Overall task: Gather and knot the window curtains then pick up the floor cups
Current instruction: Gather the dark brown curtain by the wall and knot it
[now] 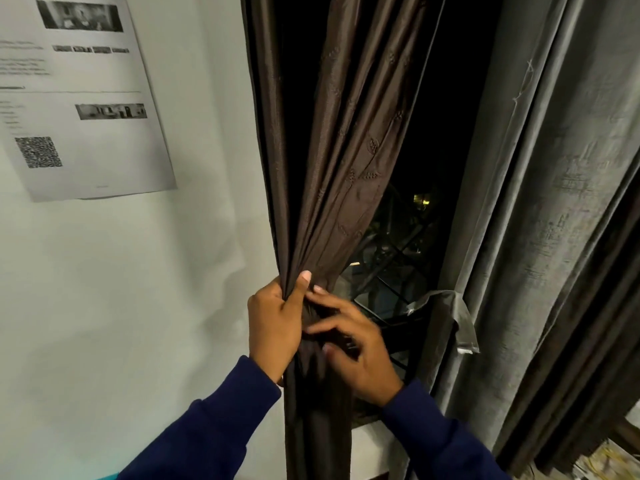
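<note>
A dark brown curtain point(332, 174) hangs at the left side of the window, bunched into a narrow bundle at mid-height. My left hand point(275, 323) is shut around that bundle, thumb up against the folds. My right hand point(356, 348) lies on the same gathered cloth just to the right, fingers spread and curled on the fabric. A grey curtain point(554, 202) hangs straight at the right, apart from both hands. No cups are in view.
A printed paper sheet point(86, 95) with a QR code is stuck on the white wall point(138, 306) at the left. Behind the curtains is a dark window point(408, 237) with a metal grille. A white sill point(370, 441) runs below it.
</note>
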